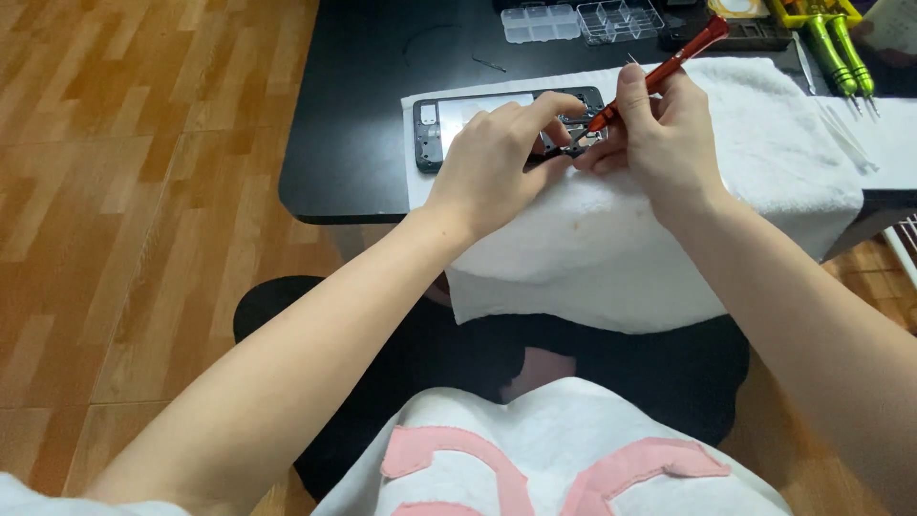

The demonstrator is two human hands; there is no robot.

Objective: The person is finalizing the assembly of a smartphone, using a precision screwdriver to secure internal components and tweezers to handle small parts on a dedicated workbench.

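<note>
- Two bare hands at work over an opened phone point(458, 119) w/ its back off; phone lies flat on a white towel point(764, 143), long side running left-right, near the towel's upper left corner
- Left hand point(497, 162) rests on the phone's right half; fingers curled down, index stretched along the top edge, thumb and fingertips pinching at a small dark part near the middle (can't tell exactly what it is; too small and partly hidden)
- Right hand point(659, 134) just beside the left, the two nearly touching; fingers closed round a red screwdriver point(669, 65), held like a pen
- Screwdriver tilted, handle end up and to the right, tip down and to the left; tip meets the phone's inside right by the left fingertips
- Towel drapes over the front edge of a black table point(353, 115); lower part hangs toward the person's lap
- Far side of table: two clear compartment boxes point(583, 21) side by side; to the right a pair of green-handled screwdrivers point(839, 48), well apart from the hands
- Wood-look floor point(124, 191) to the left; white garment w/ pink shapes point(544, 449) at bottom of view
</note>
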